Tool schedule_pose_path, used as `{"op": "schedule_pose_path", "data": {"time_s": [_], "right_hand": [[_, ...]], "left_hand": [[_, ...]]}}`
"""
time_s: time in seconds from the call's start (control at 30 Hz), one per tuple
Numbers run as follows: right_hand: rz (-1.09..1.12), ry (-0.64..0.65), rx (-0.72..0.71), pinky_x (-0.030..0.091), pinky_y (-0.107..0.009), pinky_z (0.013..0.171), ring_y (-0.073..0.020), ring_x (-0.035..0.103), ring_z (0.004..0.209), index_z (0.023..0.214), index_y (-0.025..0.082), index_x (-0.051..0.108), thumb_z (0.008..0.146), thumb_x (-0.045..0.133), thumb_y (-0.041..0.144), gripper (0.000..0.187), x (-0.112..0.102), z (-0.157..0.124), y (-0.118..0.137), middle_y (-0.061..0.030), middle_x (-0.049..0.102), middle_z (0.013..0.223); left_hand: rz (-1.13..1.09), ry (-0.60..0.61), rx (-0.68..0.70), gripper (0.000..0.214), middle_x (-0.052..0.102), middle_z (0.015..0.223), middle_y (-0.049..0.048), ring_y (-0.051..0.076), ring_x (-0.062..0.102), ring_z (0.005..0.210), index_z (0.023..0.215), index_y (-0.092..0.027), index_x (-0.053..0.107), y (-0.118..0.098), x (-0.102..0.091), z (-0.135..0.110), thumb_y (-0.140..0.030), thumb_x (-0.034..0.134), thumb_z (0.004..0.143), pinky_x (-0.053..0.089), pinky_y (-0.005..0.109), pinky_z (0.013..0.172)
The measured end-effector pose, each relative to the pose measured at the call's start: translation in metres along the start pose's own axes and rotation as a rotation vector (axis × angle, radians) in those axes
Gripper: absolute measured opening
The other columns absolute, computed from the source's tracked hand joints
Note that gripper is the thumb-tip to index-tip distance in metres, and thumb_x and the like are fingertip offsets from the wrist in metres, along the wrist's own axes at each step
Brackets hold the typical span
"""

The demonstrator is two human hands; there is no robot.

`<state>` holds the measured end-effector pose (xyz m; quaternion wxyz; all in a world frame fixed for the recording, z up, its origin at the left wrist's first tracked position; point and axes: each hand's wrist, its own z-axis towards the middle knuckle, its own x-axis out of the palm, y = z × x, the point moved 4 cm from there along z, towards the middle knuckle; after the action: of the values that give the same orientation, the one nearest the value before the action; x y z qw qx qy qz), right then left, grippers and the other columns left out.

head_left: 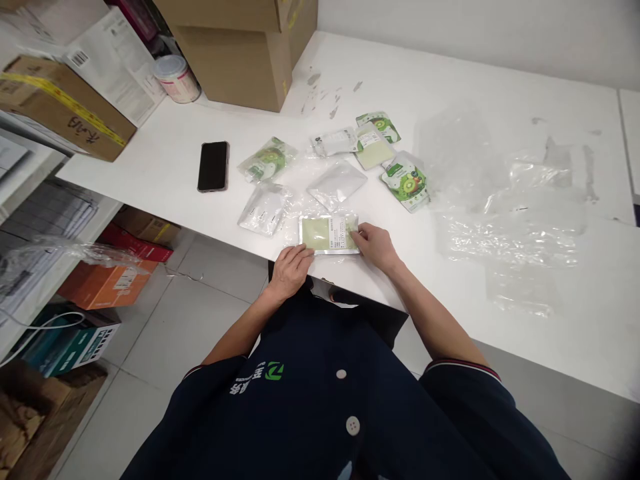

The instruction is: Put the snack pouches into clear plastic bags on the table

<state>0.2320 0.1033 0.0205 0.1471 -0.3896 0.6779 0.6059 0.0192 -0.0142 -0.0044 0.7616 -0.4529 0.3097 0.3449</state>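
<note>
A pale green foil pouch [317, 232] with a white printed label lies flat near the table's front edge. My right hand [376, 245] pinches its right end between thumb and fingers. At the lower left corner, my left hand [290, 272] has its curled fingers closed on the pouch's edge. Behind the pouch lies a clear plastic bag [337, 183]. To its left are a clear bag with small dark print [263, 210] and a kiwi-printed pouch [270, 160]. Farther back are a white-clear packet [334, 142], another pale green pouch [373, 148] and a green fruit-printed pouch [406, 181].
A black phone [213, 167] lies on the left of the white table [500, 87]. Crumpled clear plastic bags [515, 213] spread over the right side. Cardboard boxes [240, 63] and a lidded tub [177, 80] stand at the back left. Shelves with boxes [105, 280] are at left.
</note>
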Motion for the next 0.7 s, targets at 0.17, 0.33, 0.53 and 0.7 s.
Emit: {"op": "schedule_pose_path", "data": {"time_s": [0.17, 0.33, 0.53, 0.7], "right_hand": [[-0.171, -0.086, -0.279, 0.05, -0.048, 0.093, -0.0316, 0.059, 0.117, 0.129, 0.017, 0.057, 0.09, 0.057, 0.047, 0.049, -0.012, -0.014, 0.006, -0.0188, 0.056, 0.134], [-0.164, 0.228, -0.594, 0.031, -0.053, 0.118, -0.0313, 0.024, 0.15, 0.153, 0.03, 0.037, 0.084, 0.069, 0.05, 0.078, -0.008, -0.036, -0.002, -0.0065, 0.028, 0.163], [-0.16, 0.061, -0.645, 0.04, -0.052, 0.109, -0.0288, 0.049, 0.128, 0.126, 0.027, 0.066, 0.096, 0.044, 0.022, 0.038, 0.0, -0.034, 0.003, -0.0048, 0.064, 0.134], [0.019, 0.027, -0.602, 0.047, -0.042, 0.091, -0.0254, 0.059, 0.101, 0.1, 0.023, 0.069, 0.098, 0.046, 0.039, 0.028, -0.019, -0.016, 0.023, -0.0074, 0.072, 0.1]], "left_hand": [[-0.056, -0.001, -0.044, 0.024, 0.076, 0.107, 0.0078, 0.025, 0.067, 0.115, 0.093, -0.023, 0.069, 0.004, -0.005, 0.004, -0.025, 0.046, 0.098, 0.051, 0.047, 0.096], [0.027, -0.034, -0.012, 0.024, 0.077, 0.096, 0.0061, 0.022, 0.072, 0.099, 0.092, -0.023, 0.067, -0.007, -0.026, 0.009, -0.02, 0.044, 0.097, 0.052, 0.04, 0.085], [0.085, 0.034, 0.041, 0.023, 0.071, 0.075, 0.0008, 0.015, 0.066, 0.066, 0.088, -0.022, 0.065, -0.024, -0.061, 0.031, -0.029, 0.046, 0.1, 0.046, 0.031, 0.07], [0.162, 0.026, 0.009, 0.027, 0.067, 0.068, -0.0008, 0.014, 0.06, 0.059, 0.088, -0.02, 0.064, -0.015, -0.075, 0.079, -0.035, 0.045, 0.101, 0.042, 0.03, 0.068]]}}
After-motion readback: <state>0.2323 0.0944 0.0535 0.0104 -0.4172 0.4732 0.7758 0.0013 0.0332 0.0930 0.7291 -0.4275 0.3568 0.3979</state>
